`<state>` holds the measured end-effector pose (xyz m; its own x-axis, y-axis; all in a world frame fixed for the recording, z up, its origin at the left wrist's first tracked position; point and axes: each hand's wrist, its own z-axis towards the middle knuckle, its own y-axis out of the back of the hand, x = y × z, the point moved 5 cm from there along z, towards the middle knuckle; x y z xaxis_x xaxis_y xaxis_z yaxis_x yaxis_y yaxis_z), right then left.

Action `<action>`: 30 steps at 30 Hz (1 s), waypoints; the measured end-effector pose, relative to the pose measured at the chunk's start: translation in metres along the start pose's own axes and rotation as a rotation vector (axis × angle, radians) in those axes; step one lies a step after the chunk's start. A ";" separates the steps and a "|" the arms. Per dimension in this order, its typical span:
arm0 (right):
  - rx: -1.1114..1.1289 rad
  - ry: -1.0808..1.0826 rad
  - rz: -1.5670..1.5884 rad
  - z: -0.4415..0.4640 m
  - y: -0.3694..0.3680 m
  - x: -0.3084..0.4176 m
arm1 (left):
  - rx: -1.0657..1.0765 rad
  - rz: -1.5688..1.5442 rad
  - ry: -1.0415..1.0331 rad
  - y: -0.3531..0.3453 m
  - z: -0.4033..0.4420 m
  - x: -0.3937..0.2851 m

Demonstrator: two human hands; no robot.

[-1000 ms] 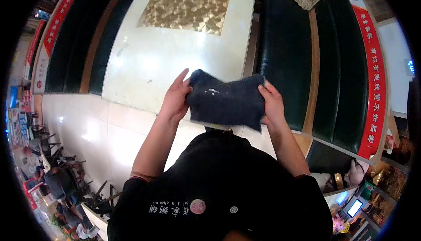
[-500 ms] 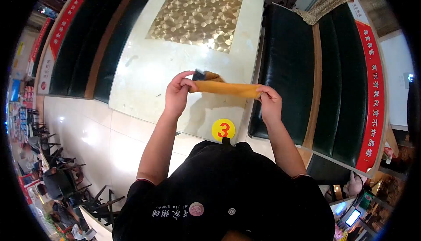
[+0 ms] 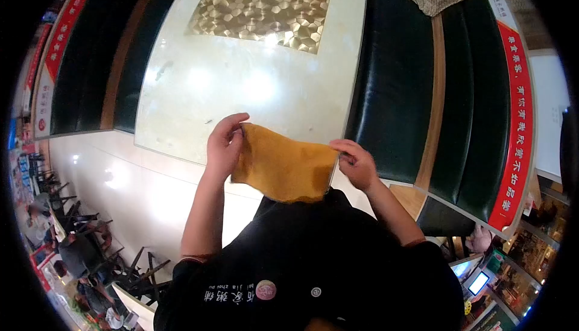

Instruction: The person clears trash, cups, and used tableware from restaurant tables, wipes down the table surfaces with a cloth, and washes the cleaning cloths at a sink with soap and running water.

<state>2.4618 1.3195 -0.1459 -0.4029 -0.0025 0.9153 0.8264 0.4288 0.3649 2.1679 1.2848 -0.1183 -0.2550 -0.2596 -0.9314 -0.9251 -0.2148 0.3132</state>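
Note:
A mustard-yellow cloth (image 3: 286, 165) is stretched between my two hands in front of my black shirt. My left hand (image 3: 227, 147) pinches its upper left corner, while my right hand (image 3: 357, 163) grips the upper right edge. The cloth hangs down from both and covers the near end of the pale table (image 3: 181, 105). Its lower edge reaches down to my shirt. Dark trim shows along its sides.
A gold hexagon-patterned panel (image 3: 265, 5) lies in the tabletop. Dark green bench seats flank the table, one at the right (image 3: 392, 90) and one at the left (image 3: 84, 66). Chairs (image 3: 145, 277) and seated people are at the lower left.
The cloth was a narrow folded strip and now hangs opened out as a wide sheet. Both hands have come lower, closer to my body, and the yellow number 3 disc is no longer visible.

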 end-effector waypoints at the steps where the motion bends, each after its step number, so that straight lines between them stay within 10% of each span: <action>1: 0.028 0.210 -0.235 0.004 -0.010 0.004 | -0.023 0.036 0.048 -0.002 0.004 0.016; 7: 0.317 0.840 -0.743 0.026 -0.140 0.006 | 0.006 0.153 0.048 -0.010 -0.031 0.079; 13: 0.865 0.727 -0.581 0.019 -0.181 -0.011 | -0.051 -0.015 0.161 -0.014 -0.051 0.083; 18: 0.760 0.776 -0.833 0.094 -0.124 -0.019 | -0.173 0.057 0.068 -0.027 -0.009 0.076; 26: 0.101 0.611 -0.943 0.455 0.049 -0.018 | -0.189 0.201 -0.117 -0.100 0.093 0.023; 30: -0.186 0.076 -1.114 0.601 0.167 -0.071 | -0.333 0.152 0.020 -0.133 0.095 0.020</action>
<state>2.3921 1.9348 -0.2524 -0.9315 -0.3569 0.0704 0.0705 0.0128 0.9974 2.2593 1.3979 -0.1964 -0.3740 -0.3294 -0.8670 -0.7339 -0.4664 0.4938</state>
